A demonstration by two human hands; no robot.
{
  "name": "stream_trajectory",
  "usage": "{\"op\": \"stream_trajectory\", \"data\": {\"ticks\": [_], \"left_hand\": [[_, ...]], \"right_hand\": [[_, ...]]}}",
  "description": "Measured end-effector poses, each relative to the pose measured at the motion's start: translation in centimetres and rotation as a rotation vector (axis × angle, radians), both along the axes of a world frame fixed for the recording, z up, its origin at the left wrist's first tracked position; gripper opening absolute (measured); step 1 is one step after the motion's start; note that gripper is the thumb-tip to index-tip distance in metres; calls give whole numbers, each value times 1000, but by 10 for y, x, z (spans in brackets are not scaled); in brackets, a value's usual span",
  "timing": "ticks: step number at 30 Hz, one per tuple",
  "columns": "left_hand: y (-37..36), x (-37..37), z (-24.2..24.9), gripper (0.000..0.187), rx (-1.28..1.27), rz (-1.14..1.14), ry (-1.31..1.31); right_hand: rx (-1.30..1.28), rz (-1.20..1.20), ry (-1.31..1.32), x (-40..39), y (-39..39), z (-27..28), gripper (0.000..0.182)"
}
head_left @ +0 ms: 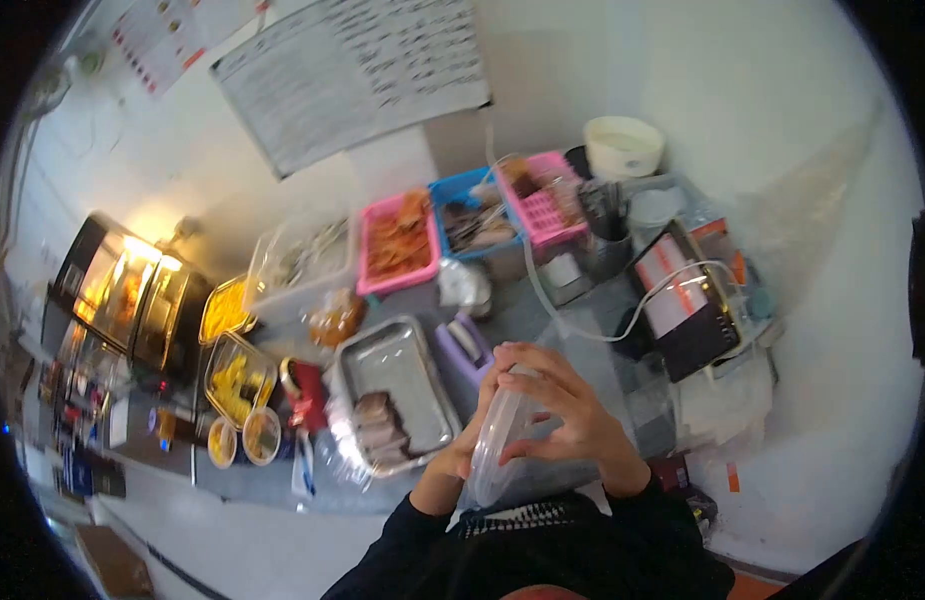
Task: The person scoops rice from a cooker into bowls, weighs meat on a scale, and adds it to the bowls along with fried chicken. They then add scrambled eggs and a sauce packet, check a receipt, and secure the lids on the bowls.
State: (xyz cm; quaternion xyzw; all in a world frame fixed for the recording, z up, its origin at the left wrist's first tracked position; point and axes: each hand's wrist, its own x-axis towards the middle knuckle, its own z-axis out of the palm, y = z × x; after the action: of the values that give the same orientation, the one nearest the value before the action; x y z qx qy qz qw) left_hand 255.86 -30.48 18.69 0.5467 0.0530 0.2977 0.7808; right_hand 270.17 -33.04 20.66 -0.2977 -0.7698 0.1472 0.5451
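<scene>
Close in front of my chest is a clear plastic food container (494, 445), tilted up on its side, with my two hands around it. The fingers of my left hand (469, 440) wrap its left side, partly hidden behind it. My right hand (572, 410) grips the right side and top edge, thumb and fingers curved round it. To the left lies a metal tray (422, 385) with dark slices of food (380, 425) in it. Just beyond my hands is a purple holder (460, 350) with a white piece in it.
Pink baskets (365, 270) and a blue basket (432, 200) of food line the wall, beside a clear bin (267, 290). Trays of yellow food (214, 385) and small round tubs (250, 450) stand left. A white cable (582, 332) crosses toward a black-edged box (707, 345) at right.
</scene>
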Motion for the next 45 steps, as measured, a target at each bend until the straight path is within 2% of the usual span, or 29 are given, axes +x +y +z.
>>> {"op": "stream_trajectory", "data": {"ticks": [1,8,11,12,13,18,21,24,27,30,31,33,34,35,36,37,38,39,40,41,42,44,45], "left_hand": [[-9,-23,-4,115,56,32,52],[-85,-166,-30,117,532,278,437],[-100,-208,-39,119,583,373,500],[-103,-219,-41,119,566,396,505],[-109,-229,-48,119,394,394,430],[-134,-266,-58,116,-128,406,101],[-142,-283,-72,113,-99,477,21],[-146,-298,-73,105,-146,592,26],[-141,-306,-99,78,-151,745,-172],[-129,-327,-86,47,-277,943,-242],[-116,-340,-102,27,-179,986,-390],[-105,-385,-122,22,-434,1292,-144],[-94,-403,-128,19,-579,1510,-278],[-82,-430,-141,23,-494,1619,-178],[-75,-456,-166,25,-553,1774,-35],[-66,-479,-193,28,-611,1923,112],[-57,-497,-218,29,-616,1957,162],[-50,-512,-241,30,-623,1988,213],[-46,-522,-252,32,-634,2018,269],[-36,-513,-232,33,-628,2097,324],[-32,-513,-236,34,-514,2165,510],[-22,-521,-257,36,-265,2249,881],[-17,-525,-270,35,-88,2280,939]], "right_hand": [[-73,58,4,-18,-4,4,68],[56,189,190,-147,-32,-33,30],[32,197,295,-199,-44,-41,20],[-2,208,298,-211,-46,-40,19],[-29,219,298,-223,-48,-39,18],[-33,325,311,-276,-55,-41,9],[-9,393,315,-301,-58,-50,11],[-38,441,376,-321,-58,-62,15],[-140,535,664,-341,-52,-68,14],[-204,569,545,-330,-27,-91,22],[-246,439,535,-329,-17,-101,22],[-328,179,515,-331,4,-118,22],[-359,120,472,-333,18,-119,20],[-387,61,426,-336,37,-117,18],[-416,1,377,-341,55,-115,16],[-337,11,304,-349,73,-119,14],[-256,19,232,-360,92,-126,12],[-278,58,289,-377,110,-136,11],[-207,47,231,-397,118,-117,12],[-213,89,226,-421,140,-142,14],[-61,60,38,-438,152,-137,15],[-17,122,-196,-472,164,-158,18],[-1,136,-329,-486,163,-171,20]]}}
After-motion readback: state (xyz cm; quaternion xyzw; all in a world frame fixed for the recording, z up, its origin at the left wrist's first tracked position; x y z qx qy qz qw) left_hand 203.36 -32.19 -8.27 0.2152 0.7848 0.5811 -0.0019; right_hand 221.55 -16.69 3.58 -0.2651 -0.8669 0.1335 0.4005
